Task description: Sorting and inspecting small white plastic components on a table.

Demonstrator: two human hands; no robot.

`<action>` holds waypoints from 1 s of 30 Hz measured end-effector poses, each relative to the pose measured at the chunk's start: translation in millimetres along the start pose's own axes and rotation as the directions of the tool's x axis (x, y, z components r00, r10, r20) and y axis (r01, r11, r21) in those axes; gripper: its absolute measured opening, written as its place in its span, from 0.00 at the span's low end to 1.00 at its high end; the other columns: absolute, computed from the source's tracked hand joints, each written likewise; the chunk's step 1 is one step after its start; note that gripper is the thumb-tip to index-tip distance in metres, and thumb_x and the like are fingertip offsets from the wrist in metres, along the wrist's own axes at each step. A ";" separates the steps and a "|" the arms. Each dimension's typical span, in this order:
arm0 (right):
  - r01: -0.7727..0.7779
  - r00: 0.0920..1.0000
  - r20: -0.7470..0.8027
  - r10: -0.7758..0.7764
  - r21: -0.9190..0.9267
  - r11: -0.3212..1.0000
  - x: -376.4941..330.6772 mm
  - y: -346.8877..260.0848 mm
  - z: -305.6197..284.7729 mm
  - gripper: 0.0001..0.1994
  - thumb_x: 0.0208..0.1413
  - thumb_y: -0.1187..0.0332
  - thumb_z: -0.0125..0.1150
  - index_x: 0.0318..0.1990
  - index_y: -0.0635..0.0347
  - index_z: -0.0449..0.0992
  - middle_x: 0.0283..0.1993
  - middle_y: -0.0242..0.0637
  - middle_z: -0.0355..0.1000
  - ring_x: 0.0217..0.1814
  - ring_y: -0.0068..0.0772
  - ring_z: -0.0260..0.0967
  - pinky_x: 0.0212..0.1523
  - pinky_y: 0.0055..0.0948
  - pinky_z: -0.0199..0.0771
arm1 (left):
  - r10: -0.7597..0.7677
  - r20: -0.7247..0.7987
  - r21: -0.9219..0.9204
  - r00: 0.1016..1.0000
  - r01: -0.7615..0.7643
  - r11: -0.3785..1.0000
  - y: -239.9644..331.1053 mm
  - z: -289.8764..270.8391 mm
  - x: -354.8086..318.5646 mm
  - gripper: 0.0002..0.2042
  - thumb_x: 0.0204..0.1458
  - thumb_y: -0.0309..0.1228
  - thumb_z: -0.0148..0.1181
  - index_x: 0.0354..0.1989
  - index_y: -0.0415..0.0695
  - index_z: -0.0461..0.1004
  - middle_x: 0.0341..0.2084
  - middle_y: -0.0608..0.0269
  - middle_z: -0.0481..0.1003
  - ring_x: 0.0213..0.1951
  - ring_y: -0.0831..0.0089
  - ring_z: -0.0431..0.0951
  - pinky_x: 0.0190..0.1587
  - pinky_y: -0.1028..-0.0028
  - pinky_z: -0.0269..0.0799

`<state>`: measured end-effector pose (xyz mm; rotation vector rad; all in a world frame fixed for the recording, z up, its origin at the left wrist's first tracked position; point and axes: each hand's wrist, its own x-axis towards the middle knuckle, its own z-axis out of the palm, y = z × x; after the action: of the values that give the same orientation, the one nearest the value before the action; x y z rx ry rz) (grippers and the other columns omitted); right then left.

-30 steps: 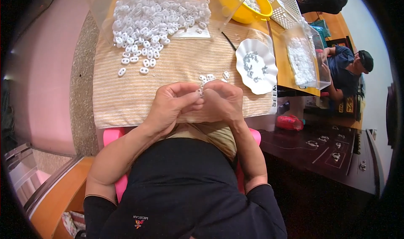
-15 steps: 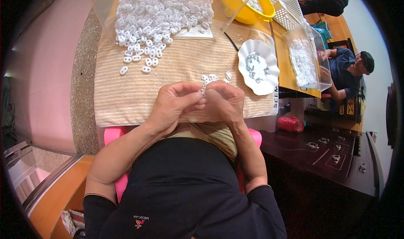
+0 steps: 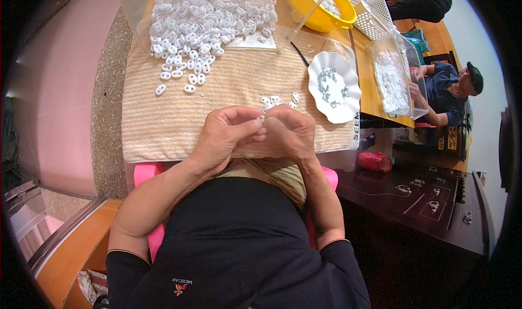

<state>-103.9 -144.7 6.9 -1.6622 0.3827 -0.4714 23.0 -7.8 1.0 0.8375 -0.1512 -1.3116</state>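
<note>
My left hand [image 3: 228, 132] pinches a small white plastic piece [image 3: 262, 118] between thumb and forefinger, just above the near edge of a striped towel [image 3: 217, 99]. Right beside it, my right hand [image 3: 293, 132] has its thumb and fingers closed at the same spot; whatever its fingertips hold is hidden. Several white pieces with holes [image 3: 275, 100] lie just beyond the fingers. A large heap of white two-hole oval pieces [image 3: 209, 23] spreads from a clear tray at the back left. To the right, a white wavy-edged dish [image 3: 350, 109] holds tiny grey parts.
A thin black stick [image 3: 299, 53] lies near the dish. Behind stand a yellow basin [image 3: 312, 22] and a white perforated basket [image 3: 370, 10]. On the right table, a co-worker [image 3: 448, 94] reaches to a clear box [image 3: 389, 80] of white pieces. A pink seat [image 3: 148, 171] shows beside me.
My two hands stay almost still, fingertips together at the small piece. On the right, the co-worker's hands have shifted slightly by the clear box.
</note>
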 end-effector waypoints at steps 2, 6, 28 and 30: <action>-0.018 1.000 0.011 0.018 -0.015 1.000 -0.4 -1.4 0.2 0.03 0.57 0.76 0.59 0.36 0.68 0.77 0.34 0.33 0.74 0.36 0.18 0.70 0.37 0.18 0.71 | 0.005 0.001 0.006 1.000 -0.005 1.000 -0.1 0.3 -0.2 0.09 0.55 0.23 0.59 0.43 0.36 0.73 0.35 0.59 0.78 0.35 0.76 0.79 0.43 0.76 0.79; -0.078 0.997 0.020 0.079 -0.018 0.997 -1.7 -2.0 1.7 0.04 0.59 0.74 0.59 0.36 0.66 0.76 0.32 0.29 0.74 0.35 0.16 0.69 0.38 0.17 0.70 | 0.010 -0.015 0.013 1.000 -0.010 1.000 0.0 1.5 -1.3 0.08 0.55 0.23 0.59 0.43 0.36 0.74 0.35 0.59 0.78 0.35 0.75 0.79 0.43 0.76 0.79; -0.038 0.999 0.027 0.042 -0.134 0.990 -0.6 -8.4 3.7 0.05 0.60 0.73 0.56 0.34 0.66 0.75 0.29 0.27 0.72 0.33 0.15 0.66 0.36 0.17 0.68 | 0.034 0.020 0.022 0.999 -0.034 0.999 -1.4 1.2 -2.6 0.09 0.54 0.23 0.59 0.43 0.35 0.74 0.34 0.59 0.78 0.35 0.76 0.79 0.42 0.77 0.78; -0.046 0.999 0.022 0.048 -0.104 0.993 -1.2 -6.5 4.5 0.05 0.60 0.73 0.56 0.34 0.66 0.75 0.29 0.27 0.72 0.33 0.15 0.66 0.36 0.17 0.68 | 0.041 0.014 0.023 0.999 -0.041 0.999 -2.4 1.2 -2.7 0.09 0.55 0.23 0.59 0.43 0.36 0.74 0.34 0.59 0.78 0.35 0.76 0.79 0.42 0.77 0.78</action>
<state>-102.8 -139.3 12.7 -1.7541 0.4334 -0.4010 19.7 -6.0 1.3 0.8413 -0.1940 -1.2797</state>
